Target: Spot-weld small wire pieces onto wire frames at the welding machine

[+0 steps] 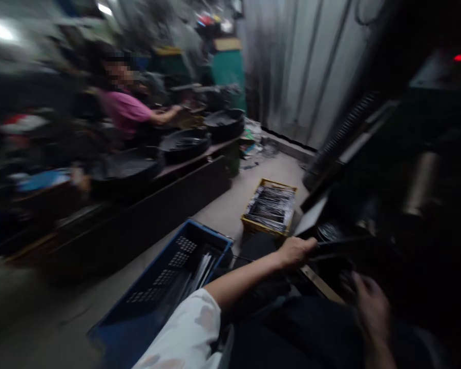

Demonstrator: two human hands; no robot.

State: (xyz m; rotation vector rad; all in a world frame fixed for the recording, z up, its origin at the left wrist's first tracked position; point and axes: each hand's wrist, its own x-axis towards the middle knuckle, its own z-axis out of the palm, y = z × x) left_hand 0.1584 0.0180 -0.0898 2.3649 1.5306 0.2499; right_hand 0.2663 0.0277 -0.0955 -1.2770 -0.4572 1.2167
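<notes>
My left hand (296, 252) reaches out at the centre right, its fingers closed around the end of a dark, long piece (336, 246) beside the machine. What this piece is cannot be made out in the dim light. Lower and further right, my right hand (371, 302) is near the machine's dark front, blurred by motion; its fingertips merge with the shadow. A light wooden strip (321, 285) lies between the two hands.
A blue crate (138, 302) with metal strips stands at my left. Beyond my left hand sits a yellow crate (249, 225) of thin metal pieces. A person in pink (126, 113) works at a bench with black basins (184, 146). The dark machine (418, 154) fills the right side.
</notes>
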